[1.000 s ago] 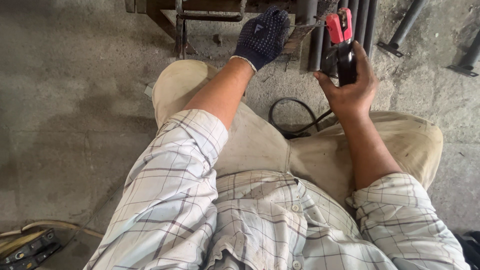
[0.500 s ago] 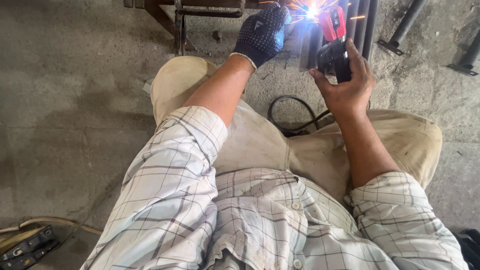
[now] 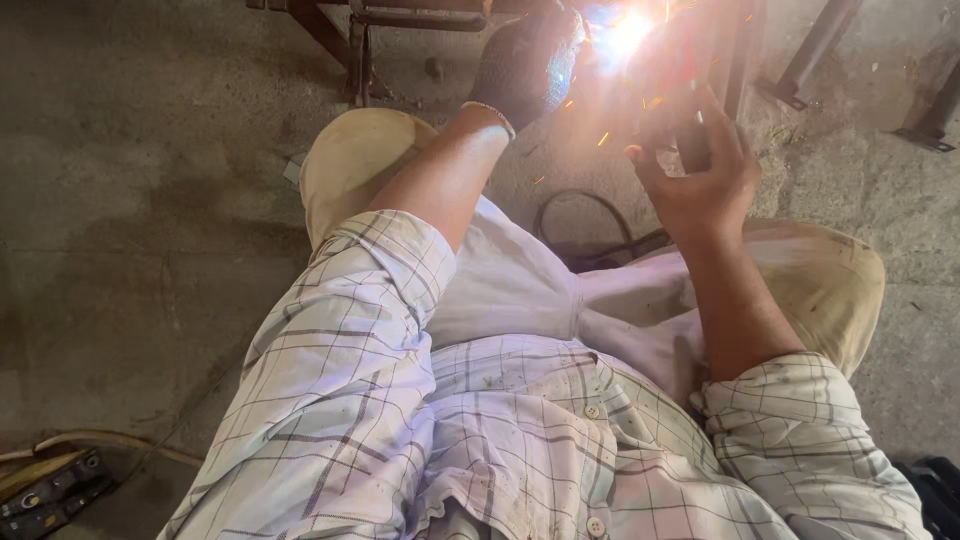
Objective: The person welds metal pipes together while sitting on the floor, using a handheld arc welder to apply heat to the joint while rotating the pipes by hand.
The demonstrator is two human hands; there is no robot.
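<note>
Bright white welding glare [image 3: 625,35] flares at a dark metal frame [image 3: 400,15] on the concrete floor [image 3: 130,200], where a seated person's gloved left hand [image 3: 525,60] presses on the frame, grip hidden by glare, while the bare right hand [image 3: 695,175] clasps a dark welding holder [image 3: 690,150] just beside the sparks.

Your left: bare floor [image 3: 130,200], room to pass | ahead: metal frame [image 3: 400,20] blocks | between your knees: black cable [image 3: 585,215] lies.
</note>
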